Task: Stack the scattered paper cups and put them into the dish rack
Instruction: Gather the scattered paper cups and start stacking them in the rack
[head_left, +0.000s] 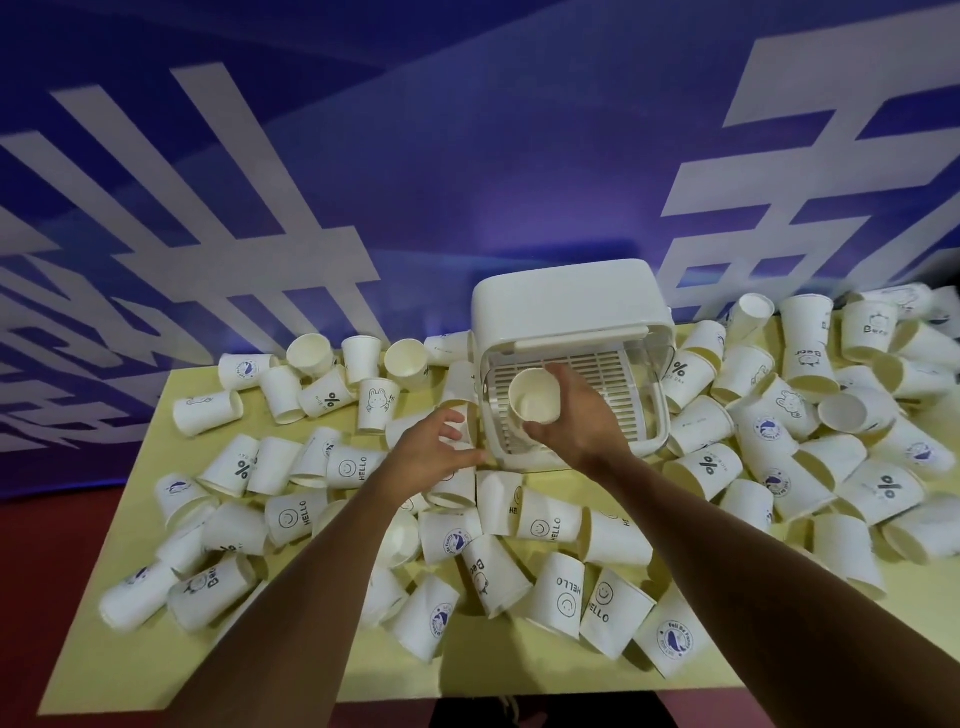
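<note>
Cup (535, 396): white paper, tapered, rolled rim. Mouth faces camera, long axis nearly along line of sight, base hidden.
Right hand (576, 421): grips cup wall from 4 o'clock, over rack's slatted tray.
Rack (571, 306): white matte plastic, rounded lid, at 12 o'clock on yellow table (135, 665).
Left hand (434, 452): fingers spread, at rack's 8 o'clock above loose cups (566, 597); contact unclear.

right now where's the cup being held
Head view, centre: the right hand grips the cup over the left part of the dish rack, with the left hand just left of it.
</note>
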